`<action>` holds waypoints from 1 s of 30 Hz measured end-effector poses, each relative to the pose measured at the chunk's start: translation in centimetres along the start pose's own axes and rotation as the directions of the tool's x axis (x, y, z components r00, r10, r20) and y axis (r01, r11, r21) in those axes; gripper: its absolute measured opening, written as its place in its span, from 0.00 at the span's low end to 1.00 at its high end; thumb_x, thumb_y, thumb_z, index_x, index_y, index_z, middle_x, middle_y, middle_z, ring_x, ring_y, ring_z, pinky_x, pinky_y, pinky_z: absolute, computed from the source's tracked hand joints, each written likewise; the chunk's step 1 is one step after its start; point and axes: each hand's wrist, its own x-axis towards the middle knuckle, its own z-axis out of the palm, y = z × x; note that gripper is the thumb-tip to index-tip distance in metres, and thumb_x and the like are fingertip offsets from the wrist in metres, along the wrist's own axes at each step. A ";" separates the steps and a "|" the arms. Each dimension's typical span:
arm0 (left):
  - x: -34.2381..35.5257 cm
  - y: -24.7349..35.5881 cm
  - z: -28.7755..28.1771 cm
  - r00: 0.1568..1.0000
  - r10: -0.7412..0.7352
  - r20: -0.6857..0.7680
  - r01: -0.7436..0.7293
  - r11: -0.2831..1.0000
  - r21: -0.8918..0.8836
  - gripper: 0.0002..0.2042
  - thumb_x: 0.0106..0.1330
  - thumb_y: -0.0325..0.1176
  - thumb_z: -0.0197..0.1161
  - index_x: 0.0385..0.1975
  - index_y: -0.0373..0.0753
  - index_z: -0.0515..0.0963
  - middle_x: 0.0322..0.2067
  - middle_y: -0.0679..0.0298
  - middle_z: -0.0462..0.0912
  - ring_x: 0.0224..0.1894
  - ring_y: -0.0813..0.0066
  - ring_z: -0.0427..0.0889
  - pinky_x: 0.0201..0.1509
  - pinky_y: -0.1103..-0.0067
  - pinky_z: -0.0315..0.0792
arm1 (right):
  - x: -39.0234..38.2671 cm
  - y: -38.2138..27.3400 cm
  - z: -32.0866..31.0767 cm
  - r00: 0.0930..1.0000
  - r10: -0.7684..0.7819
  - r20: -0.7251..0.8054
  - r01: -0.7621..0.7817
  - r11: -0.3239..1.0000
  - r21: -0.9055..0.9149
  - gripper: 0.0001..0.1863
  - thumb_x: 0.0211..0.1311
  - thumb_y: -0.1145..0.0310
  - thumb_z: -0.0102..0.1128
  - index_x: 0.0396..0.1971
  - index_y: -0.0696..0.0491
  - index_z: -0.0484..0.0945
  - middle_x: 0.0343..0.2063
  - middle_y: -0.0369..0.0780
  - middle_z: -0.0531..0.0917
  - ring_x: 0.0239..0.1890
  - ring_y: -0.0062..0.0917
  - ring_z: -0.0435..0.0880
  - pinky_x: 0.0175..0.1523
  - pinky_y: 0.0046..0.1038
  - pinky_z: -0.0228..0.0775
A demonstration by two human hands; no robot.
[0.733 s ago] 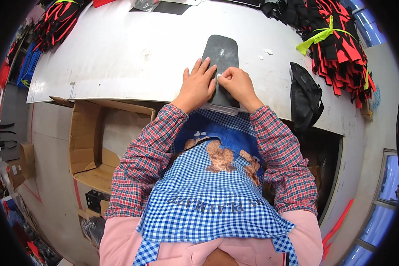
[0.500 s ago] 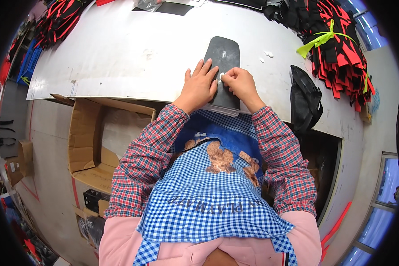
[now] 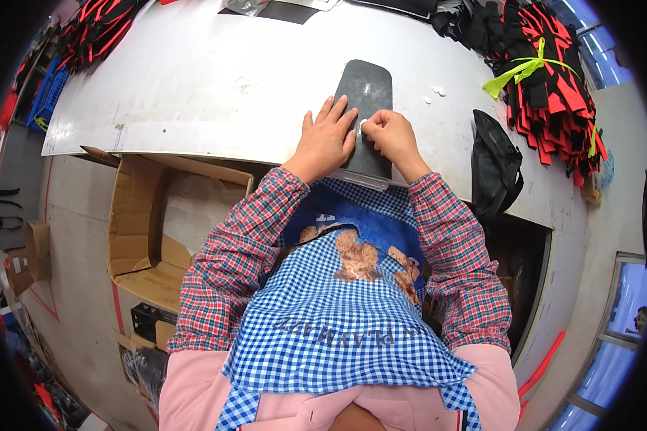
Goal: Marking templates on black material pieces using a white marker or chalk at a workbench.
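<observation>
A stack of dark grey sheets with rounded far corners (image 3: 367,79) lies at the near edge of the white table. Across its left side rests my left hand (image 3: 325,138), flat with fingers stretched out. My right hand (image 3: 393,138) is pinched at the middle of the top sheet, its thumb and forefinger on a small white piece (image 3: 363,126). Most of that piece is hidden by the fingers, so its kind cannot be made out. A pale mark shows farther up the sheet. To the right, several small white pieces (image 3: 438,91) lie loose on the table.
A black pouch-like item (image 3: 497,164) hangs over the table's near edge at right. Beyond it stands a bundle of black and red strips (image 3: 550,86) tied with a yellow-green band. An open cardboard box (image 3: 133,223) sits below the table at left. Another strip bundle (image 3: 97,32) lies far left.
Both hands keep nearly the same place on the stack. The view has shifted very slightly; nothing has visibly been let go or taken hold of.
</observation>
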 end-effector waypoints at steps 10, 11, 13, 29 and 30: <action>0.1 -0.1 0.1 0.999 0.027 -0.025 -0.027 1.000 0.016 0.23 0.71 0.39 0.52 0.65 0.41 0.70 0.72 0.52 0.62 0.75 0.50 0.56 0.70 0.43 0.54 | 3.0 -0.1 -1.1 0.999 0.003 0.054 -0.010 0.990 0.139 0.10 0.56 0.64 0.64 0.26 0.57 0.82 0.20 0.38 0.84 0.22 0.20 0.84 0.27 0.23 0.76; 0.1 -0.1 0.0 0.999 0.030 -0.025 -0.030 0.999 0.020 0.23 0.71 0.39 0.52 0.65 0.41 0.70 0.72 0.52 0.62 0.75 0.50 0.56 0.70 0.43 0.54 | 3.8 -0.4 -1.3 1.000 0.002 -0.010 -0.001 0.989 0.149 0.10 0.57 0.64 0.64 0.27 0.57 0.82 0.20 0.37 0.84 0.22 0.20 0.84 0.27 0.23 0.77; 0.1 0.1 0.0 1.000 0.024 -0.010 -0.024 1.000 0.009 0.23 0.72 0.39 0.51 0.65 0.41 0.70 0.72 0.52 0.62 0.76 0.50 0.55 0.70 0.43 0.54 | 5.3 -0.6 -1.5 0.994 0.008 -0.105 0.008 0.988 0.155 0.10 0.58 0.64 0.64 0.29 0.57 0.82 0.22 0.38 0.85 0.22 0.20 0.84 0.28 0.23 0.78; -0.1 0.5 -0.7 1.000 0.012 0.010 -0.013 0.999 0.033 0.23 0.72 0.38 0.53 0.66 0.42 0.69 0.72 0.53 0.60 0.76 0.49 0.55 0.73 0.46 0.52 | 9.8 -0.3 -1.8 1.000 0.029 0.000 -0.029 0.992 -0.125 0.15 0.54 0.58 0.66 0.23 0.56 0.83 0.18 0.40 0.85 0.19 0.24 0.84 0.31 0.27 0.77; -0.1 0.5 -0.6 1.000 0.009 0.017 -0.009 0.999 0.031 0.23 0.72 0.38 0.53 0.66 0.42 0.69 0.72 0.53 0.60 0.76 0.49 0.55 0.73 0.46 0.52 | 9.8 -0.3 -1.9 0.998 0.051 0.035 -0.048 0.995 -0.091 0.15 0.54 0.57 0.66 0.22 0.56 0.83 0.18 0.40 0.85 0.19 0.24 0.84 0.31 0.27 0.77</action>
